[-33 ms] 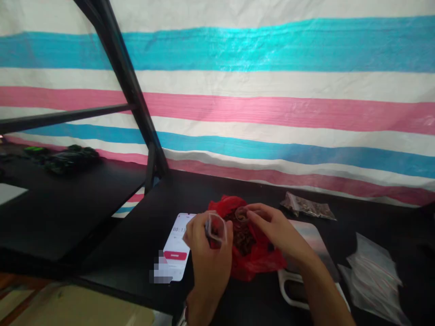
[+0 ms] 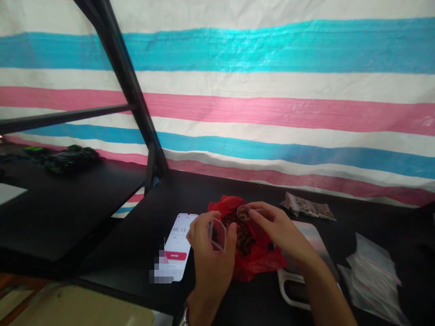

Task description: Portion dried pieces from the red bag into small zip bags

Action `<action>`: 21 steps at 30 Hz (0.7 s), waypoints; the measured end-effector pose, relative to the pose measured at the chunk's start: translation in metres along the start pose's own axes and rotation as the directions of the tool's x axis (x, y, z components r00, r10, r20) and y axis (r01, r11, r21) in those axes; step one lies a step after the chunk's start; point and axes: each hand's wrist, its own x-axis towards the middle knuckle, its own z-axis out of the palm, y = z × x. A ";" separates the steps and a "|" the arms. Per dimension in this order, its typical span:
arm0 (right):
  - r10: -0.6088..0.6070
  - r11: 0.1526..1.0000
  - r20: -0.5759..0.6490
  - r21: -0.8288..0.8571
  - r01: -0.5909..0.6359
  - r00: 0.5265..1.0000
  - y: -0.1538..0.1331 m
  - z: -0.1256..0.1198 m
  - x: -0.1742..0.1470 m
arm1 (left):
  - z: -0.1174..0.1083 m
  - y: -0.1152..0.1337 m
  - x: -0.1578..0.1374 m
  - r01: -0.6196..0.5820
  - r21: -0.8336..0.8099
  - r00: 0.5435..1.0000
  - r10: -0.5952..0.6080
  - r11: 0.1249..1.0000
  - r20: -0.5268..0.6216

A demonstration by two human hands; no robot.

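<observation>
A small, clear, round-rimmed cup (image 2: pixel 243 213) with brown bits inside is pinched between the thumb and fingers of a person's right hand (image 2: pixel 273 227), above a heap of dark brown, irregular pieces (image 2: pixel 244 236) in a thin, crinkled red bag (image 2: pixel 253 266) spread open on a black table (image 2: pixel 170 194). The left hand (image 2: pixel 212 260), thumb and fingers curved apart, holds a see-through plastic bag (image 2: pixel 219 236), its mouth gaping, at the red bag's left side.

Desk (image 2: pixel 136 253): 1 phone (image 2: pixel 180 237), 1 red bag (image 2: pixel 258 265), 1 scale (image 2: pixel 320 244), 1 filled bag (image 2: pixel 309 207) by the far edge, 1 bag stack (image 2: pixel 375 276), its bags uncountable; 1 left hand (image 2: pixel 212 260), 1 right hand (image 2: pixel 280 233), 1 open bag (image 2: pixel 218 233), 1 round cup (image 2: pixel 244 212).
</observation>
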 end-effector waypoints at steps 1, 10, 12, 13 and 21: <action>-0.017 0.999 -0.020 0.033 0.018 1.000 -0.004 -0.002 -0.002 | 0.001 0.000 -0.003 -0.029 0.002 0.998 0.029 1.000 0.047; -0.151 0.980 -0.024 -0.136 0.146 0.988 -0.039 0.011 -0.027 | 0.009 0.006 -0.005 0.167 -0.072 0.973 -0.153 0.983 0.175; -0.170 0.955 -0.048 -0.253 0.153 0.984 -0.042 0.018 -0.031 | 0.011 0.006 -0.007 0.224 -0.113 0.964 -0.202 0.968 0.175; -0.177 0.943 -0.057 -0.296 0.153 0.983 -0.043 0.022 -0.032 | 0.012 0.006 -0.008 0.250 -0.145 0.958 -0.223 0.957 0.181; -0.244 0.822 0.009 -0.529 0.212 0.970 -0.041 0.032 -0.034 | 0.019 -0.007 -0.010 0.369 -0.369 0.921 -0.281 0.853 0.270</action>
